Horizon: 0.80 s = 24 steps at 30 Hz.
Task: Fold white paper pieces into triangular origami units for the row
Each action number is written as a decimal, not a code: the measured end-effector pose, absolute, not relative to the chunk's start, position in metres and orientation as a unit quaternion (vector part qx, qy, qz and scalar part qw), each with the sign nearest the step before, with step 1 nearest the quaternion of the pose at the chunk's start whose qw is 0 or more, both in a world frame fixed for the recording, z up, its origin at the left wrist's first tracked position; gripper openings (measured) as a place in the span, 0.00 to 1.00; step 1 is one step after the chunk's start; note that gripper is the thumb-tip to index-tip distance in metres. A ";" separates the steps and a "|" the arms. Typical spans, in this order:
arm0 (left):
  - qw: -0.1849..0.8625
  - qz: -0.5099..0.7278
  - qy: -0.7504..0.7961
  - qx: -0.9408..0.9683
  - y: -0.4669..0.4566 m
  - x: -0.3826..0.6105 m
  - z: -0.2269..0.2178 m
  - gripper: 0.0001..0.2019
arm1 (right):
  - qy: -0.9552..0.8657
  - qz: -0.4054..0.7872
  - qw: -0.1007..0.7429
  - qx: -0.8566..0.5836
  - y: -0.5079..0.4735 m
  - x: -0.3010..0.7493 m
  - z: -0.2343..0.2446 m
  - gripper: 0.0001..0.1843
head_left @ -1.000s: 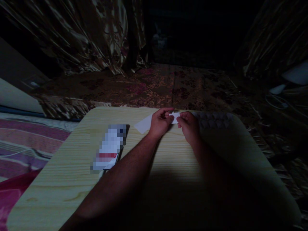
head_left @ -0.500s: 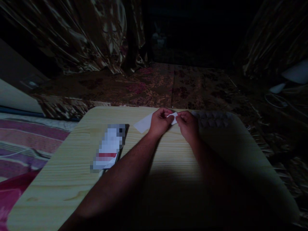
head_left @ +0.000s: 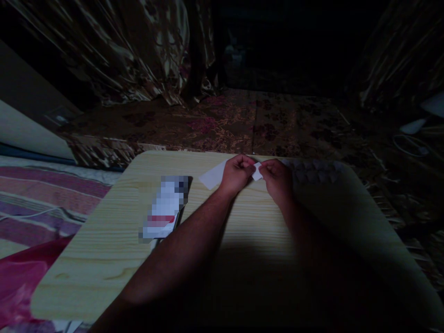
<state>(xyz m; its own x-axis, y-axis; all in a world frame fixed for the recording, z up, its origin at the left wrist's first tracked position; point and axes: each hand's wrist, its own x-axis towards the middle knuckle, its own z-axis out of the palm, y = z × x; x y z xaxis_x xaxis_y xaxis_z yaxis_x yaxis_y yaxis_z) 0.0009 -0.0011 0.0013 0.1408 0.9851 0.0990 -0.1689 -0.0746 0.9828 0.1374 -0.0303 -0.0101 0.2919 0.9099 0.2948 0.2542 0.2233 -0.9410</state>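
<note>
At the far edge of the pale wooden table (head_left: 114,240), a small white paper strip (head_left: 215,175) lies flat, its right end lifted. The left hand (head_left: 236,175) and right hand (head_left: 277,179) both pinch that end (head_left: 257,171) between closed fingertips.

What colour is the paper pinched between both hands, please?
The paper is white; it shows best in the head view.

**Pale wood table, three things on top**

Here's the light, wood-grain table (head_left: 114,259), corners rounded. A white-and-red packet (head_left: 164,210) lies at left, a white paper strip (head_left: 213,175) near the far edge, a dark bumpy sheet (head_left: 312,171) far right.
</note>
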 end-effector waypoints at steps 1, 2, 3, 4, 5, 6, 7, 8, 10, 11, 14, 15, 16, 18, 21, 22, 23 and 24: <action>0.557 0.522 0.393 0.514 -0.001 0.001 0.001 0.06 | -0.524 0.285 0.581 -0.554 -0.030 0.138 -0.010 0.08; 0.561 0.521 0.388 0.512 -0.001 0.001 0.001 0.06 | -0.523 0.290 0.583 -0.550 -0.031 0.138 -0.010 0.08; 0.567 0.521 0.383 0.510 0.000 0.001 0.001 0.06 | -0.523 0.297 0.584 -0.545 -0.031 0.138 -0.009 0.08; 0.573 0.521 0.379 0.506 0.000 0.000 0.000 0.06 | -0.524 0.302 0.584 -0.541 -0.031 0.138 -0.009 0.08; 0.580 0.520 0.377 0.502 0.000 0.000 0.000 0.06 | -0.526 0.303 0.584 -0.539 -0.031 0.139 -0.009 0.08; 0.585 0.520 0.374 0.497 0.000 0.000 0.000 0.06 | -0.527 0.303 0.584 -0.538 -0.032 0.139 -0.009 0.08; 0.590 0.520 0.371 0.494 0.001 0.000 0.000 0.06 | -0.528 0.304 0.583 -0.538 -0.032 0.139 -0.009 0.08; 0.593 0.521 0.367 0.492 0.001 -0.001 0.000 0.06 | -0.529 0.306 0.582 -0.537 -0.032 0.140 -0.009 0.08; 0.596 0.525 0.360 0.488 0.001 -0.001 0.001 0.06 | -0.529 0.318 0.583 -0.528 -0.031 0.140 -0.009 0.09; 0.598 0.528 0.358 0.485 0.002 -0.001 0.001 0.05 | -0.529 0.326 0.586 -0.520 -0.031 0.141 -0.010 0.09; 0.606 0.535 0.353 0.472 0.002 0.000 0.002 0.05 | -0.529 0.331 0.598 -0.503 -0.030 0.142 -0.012 0.08; 0.608 0.536 0.352 0.469 0.001 0.000 0.002 0.05 | -0.530 0.328 0.600 -0.502 -0.030 0.143 -0.012 0.07; 0.609 0.536 0.351 0.468 0.001 0.000 0.003 0.05 | -0.530 0.325 0.600 -0.502 -0.029 0.143 -0.013 0.07; 0.607 0.538 0.352 0.467 0.000 0.001 0.003 0.05 | -0.527 0.325 0.602 -0.504 -0.029 0.143 -0.013 0.06; 0.601 0.541 0.357 0.467 0.000 0.001 0.003 0.05 | -0.521 0.325 0.603 -0.509 -0.030 0.142 -0.012 0.05; 0.601 0.541 0.358 0.467 0.000 0.000 0.003 0.04 | -0.521 0.323 0.602 -0.512 -0.030 0.141 -0.011 0.05; 0.603 0.539 0.357 0.467 0.000 0.000 0.002 0.05 | -0.520 0.320 0.601 -0.515 -0.030 0.141 -0.010 0.05; 0.606 0.536 0.356 0.468 0.001 0.000 0.002 0.05 | -0.520 0.317 0.599 -0.519 -0.031 0.141 -0.009 0.05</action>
<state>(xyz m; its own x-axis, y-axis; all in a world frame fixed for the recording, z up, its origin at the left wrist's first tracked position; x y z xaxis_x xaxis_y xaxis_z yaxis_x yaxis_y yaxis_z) -0.0001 0.0008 0.0016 0.1720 0.9826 0.0706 -0.3160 -0.0128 0.9487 0.1408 -0.0307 -0.0094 0.2577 0.9201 0.2950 0.1604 0.2603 -0.9521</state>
